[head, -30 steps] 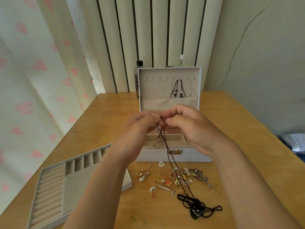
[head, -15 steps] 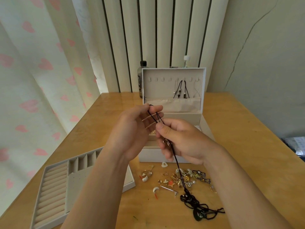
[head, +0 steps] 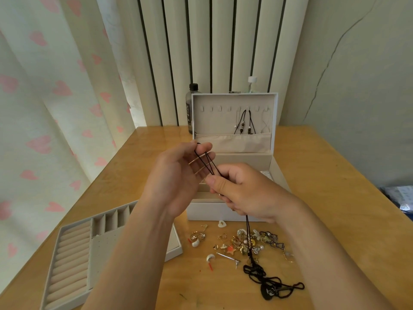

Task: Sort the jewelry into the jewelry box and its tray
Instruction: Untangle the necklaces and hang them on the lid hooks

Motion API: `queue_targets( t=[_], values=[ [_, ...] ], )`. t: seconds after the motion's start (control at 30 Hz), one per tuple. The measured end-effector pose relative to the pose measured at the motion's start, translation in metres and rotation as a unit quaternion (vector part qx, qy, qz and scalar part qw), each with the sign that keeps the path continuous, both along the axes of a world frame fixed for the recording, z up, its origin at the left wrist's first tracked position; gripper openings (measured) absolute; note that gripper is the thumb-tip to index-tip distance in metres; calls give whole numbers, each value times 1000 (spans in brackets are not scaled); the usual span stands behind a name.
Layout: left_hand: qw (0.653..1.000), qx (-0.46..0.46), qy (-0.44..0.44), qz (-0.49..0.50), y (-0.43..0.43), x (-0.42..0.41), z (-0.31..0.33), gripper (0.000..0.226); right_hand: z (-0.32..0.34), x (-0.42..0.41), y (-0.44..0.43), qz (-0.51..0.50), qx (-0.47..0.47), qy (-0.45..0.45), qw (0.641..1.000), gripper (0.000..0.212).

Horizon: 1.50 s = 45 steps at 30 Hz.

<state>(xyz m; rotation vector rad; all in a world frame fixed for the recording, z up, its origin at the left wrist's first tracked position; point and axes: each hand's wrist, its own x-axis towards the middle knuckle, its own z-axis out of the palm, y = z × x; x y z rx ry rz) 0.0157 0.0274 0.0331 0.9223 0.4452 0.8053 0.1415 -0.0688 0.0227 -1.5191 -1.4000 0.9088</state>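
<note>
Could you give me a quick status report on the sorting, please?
Left hand pinches black cord necklace loop, right hand grips it lower. Pendant end lies on table, cord crossing loose jewelry pile, may snag. Jewelry box open behind hands.

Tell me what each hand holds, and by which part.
Both hold the black cord necklace: left hand pinches its loop end, right hand grips the doubled cord lower down.
</note>
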Motion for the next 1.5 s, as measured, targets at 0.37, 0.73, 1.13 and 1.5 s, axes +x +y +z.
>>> queue_targets(
  t=[0.37, 0.73, 1.13, 1.5],
  values=[
    [996, 80, 35, 20, 2, 1, -4, 23, 5, 12, -5, -25, 0, -128, 991, 29],
    [996, 86, 23, 25, 2, 2, -5, 26, 1, 13, -4, 11, -42, -68, 997, 15],
    [997, 61, 7, 40, 11, -4, -4, 26, 3, 20, -6, -20, -75, -7, 997, 17],
    [998, 42, 4, 44, 10, -3, -3, 22, 3, 16, -6, 1, -83, -45, 996, 17]
  ],
)
